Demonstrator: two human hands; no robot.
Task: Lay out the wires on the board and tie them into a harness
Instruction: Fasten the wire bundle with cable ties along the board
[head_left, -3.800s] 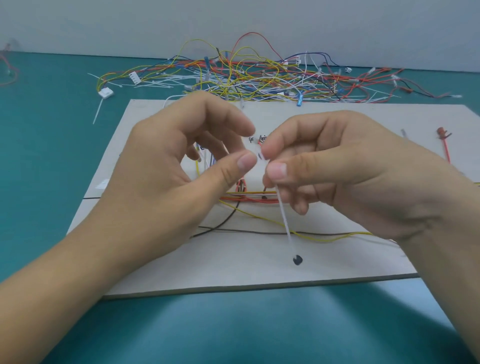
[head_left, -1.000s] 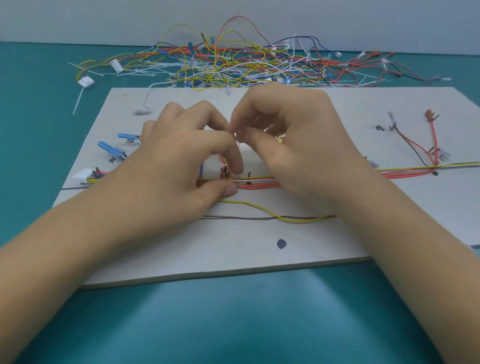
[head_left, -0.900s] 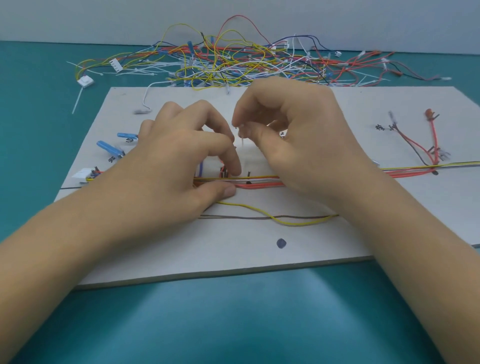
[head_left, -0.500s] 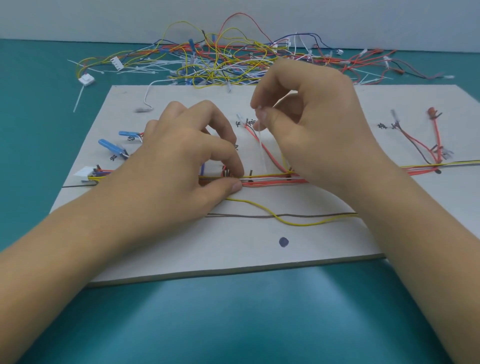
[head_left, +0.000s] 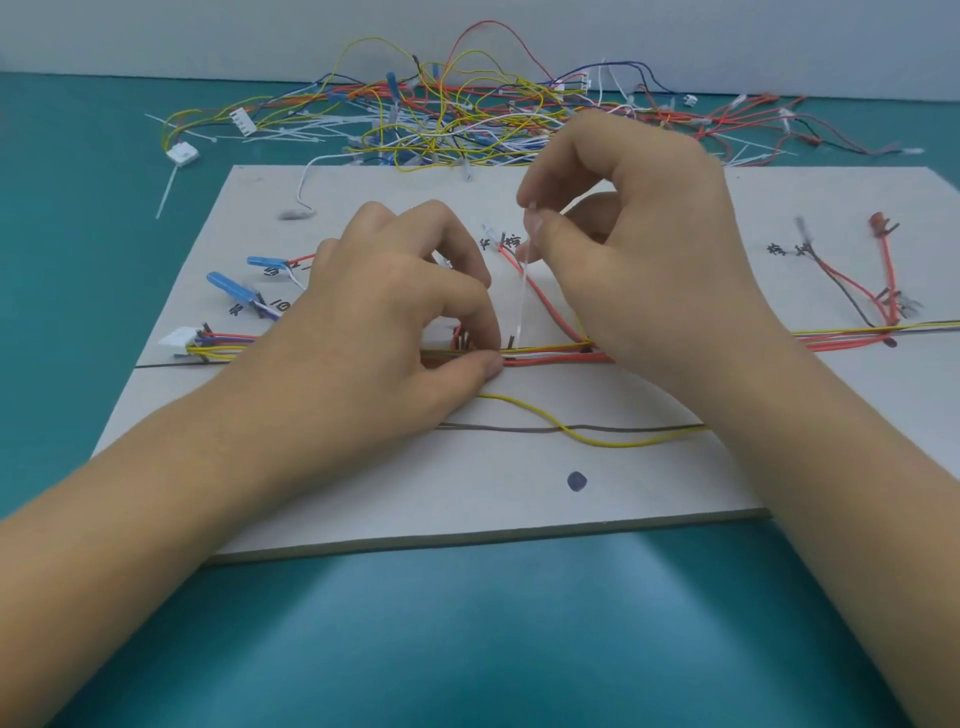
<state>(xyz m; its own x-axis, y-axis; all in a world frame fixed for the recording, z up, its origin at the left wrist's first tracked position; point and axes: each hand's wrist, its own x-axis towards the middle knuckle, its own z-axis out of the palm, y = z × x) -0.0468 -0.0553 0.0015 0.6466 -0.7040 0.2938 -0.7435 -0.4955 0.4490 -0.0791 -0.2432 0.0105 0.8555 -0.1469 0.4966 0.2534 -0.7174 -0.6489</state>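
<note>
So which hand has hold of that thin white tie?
The right hand: it pinches the tie between thumb and finger and holds it raised. The left hand pinches the wire bundle lower down instead.

Left grip (head_left: 395, 322) low, seemingly pinching; right grip (head_left: 639, 249) raised, thumb-forefinger pinch.

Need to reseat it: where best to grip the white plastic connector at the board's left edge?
Probably pinch the white rectangular plastic connector across its housing, coming from the left: its coloured wires leave rightward, and the left hand crowds that side.
</note>
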